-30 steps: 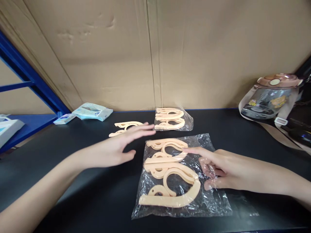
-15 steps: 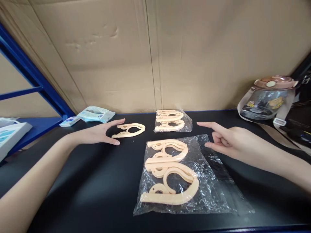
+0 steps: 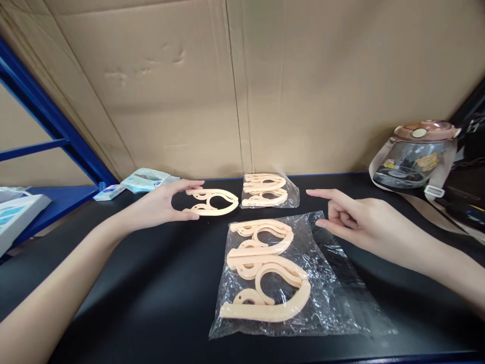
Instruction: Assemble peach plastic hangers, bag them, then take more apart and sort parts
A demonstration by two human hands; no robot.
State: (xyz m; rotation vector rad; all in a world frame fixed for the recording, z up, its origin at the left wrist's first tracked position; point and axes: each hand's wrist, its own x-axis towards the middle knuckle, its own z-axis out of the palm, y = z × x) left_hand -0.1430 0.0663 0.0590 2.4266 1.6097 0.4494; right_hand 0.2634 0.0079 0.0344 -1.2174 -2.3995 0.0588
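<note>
My left hand (image 3: 161, 205) grips a loose peach folding hanger (image 3: 217, 212) at its left end, thumb on the near arm and fingers on the far arm. The hanger is folded, and its curved end points right, close to a small clear bag (image 3: 293, 196) with folded hangers inside. Nearer me, a larger clear plastic bag (image 3: 333, 298) lies flat, holding several folded peach hangers (image 3: 265, 311). My right hand (image 3: 358, 220) hovers right of both bags, holding nothing. Its index finger and thumb are apart and the other fingers curl in.
Everything lies on a black tabletop (image 3: 151, 303) against a cardboard wall (image 3: 170, 101). Blue-white packets (image 3: 146, 178) are at the back left, near a blue metal frame (image 3: 71, 146). A clear bottle (image 3: 411, 156) with a strap (image 3: 424, 210) stands at the back right.
My left hand has closed on the loose hanger, which now sits farther right and appears slightly raised. My right hand has barely moved, and the bags stay in place.
</note>
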